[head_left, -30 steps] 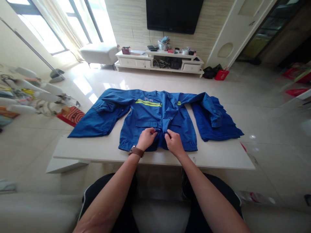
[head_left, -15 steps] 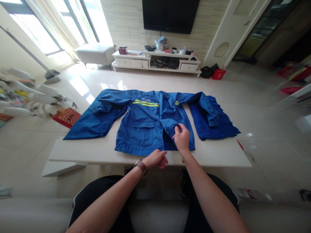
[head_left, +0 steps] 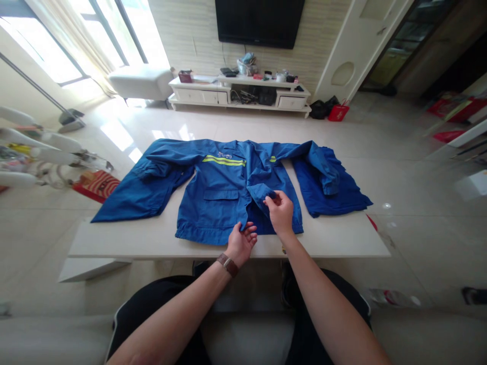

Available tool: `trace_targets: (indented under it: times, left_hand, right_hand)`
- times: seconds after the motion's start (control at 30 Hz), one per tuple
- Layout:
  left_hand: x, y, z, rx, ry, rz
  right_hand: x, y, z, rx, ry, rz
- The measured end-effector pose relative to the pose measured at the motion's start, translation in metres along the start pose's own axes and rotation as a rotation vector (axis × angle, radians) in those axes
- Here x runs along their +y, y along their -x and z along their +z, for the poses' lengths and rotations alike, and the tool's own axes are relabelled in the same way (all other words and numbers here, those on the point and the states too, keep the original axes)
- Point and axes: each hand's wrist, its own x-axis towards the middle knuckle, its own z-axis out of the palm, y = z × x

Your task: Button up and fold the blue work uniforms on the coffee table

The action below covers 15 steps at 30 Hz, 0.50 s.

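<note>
White tabletop (head_left: 125,238) under blue jacket (head_left: 220,182); left hand (head_left: 242,244), right hand (head_left: 280,210) gripping front edges.

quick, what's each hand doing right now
Left hand: closed on the blue jacket's front edge, near the bottom hem.
Right hand: closed, pinching the jacket's other front edge.

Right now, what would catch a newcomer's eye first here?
The blue jacket, spread across the white table with its yellow stripe showing. Next, the two hands at its front opening: the left at the lower edge, the right pinching a turned-back flap. Beyond, the black TV hangs on the far wall.
</note>
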Motion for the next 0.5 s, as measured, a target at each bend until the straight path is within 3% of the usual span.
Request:
trace_targets:
  times: [0.1, 0.17, 0.27, 0.4, 0.5]
  left_hand:
    - [0.001, 0.000, 0.004, 0.042, 0.095, 0.001]
    - [0.002, 0.001, 0.004, 0.016, 0.013, 0.091]
    - [0.008, -0.002, -0.001, -0.003, -0.254, 0.266]
    - [0.021, -0.011, -0.017, -0.067, -0.728, 0.398]
    - [0.029, -0.015, -0.026, -0.141, -0.979, 0.529]
  right_hand:
    - [0.001, 0.002, 0.003, -0.045, 0.018, -0.027]
    - [0.002, 0.004, 0.006, -0.092, 0.060, -0.034]
    - [0.004, 0.009, 0.009, -0.244, 0.125, -0.062]
    - [0.007, 0.014, 0.012, -0.512, 0.167, -0.088]
    - [0.009, 0.015, 0.011, -0.563, 0.196, -0.113]
